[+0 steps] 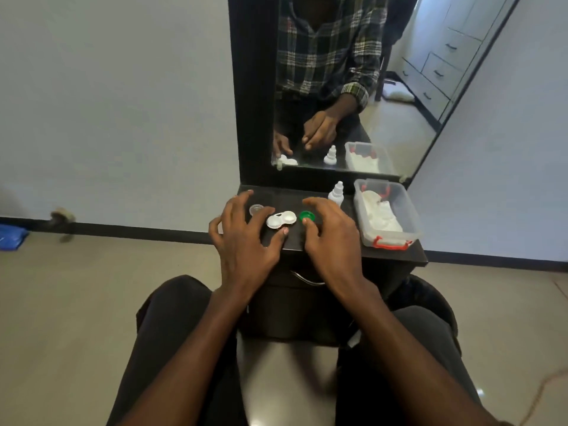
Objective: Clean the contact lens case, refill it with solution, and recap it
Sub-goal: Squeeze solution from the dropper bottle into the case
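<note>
Both hands spread, holding nothing: left hand point(242, 232) thumb touches lens case point(281, 220), right hand point(330, 232) at green cap point(307, 215). Clear cap point(256, 208) off too. Refill from solution bottle point(337, 193), recapping remain; cleaning unclear.

Lens case point(281, 220) uncapped on dark shelf point(399, 256); left hand point(246, 238) touches it; right hand point(332, 238) at green cap point(307, 215); clear cap point(256, 209) left of case.
</note>
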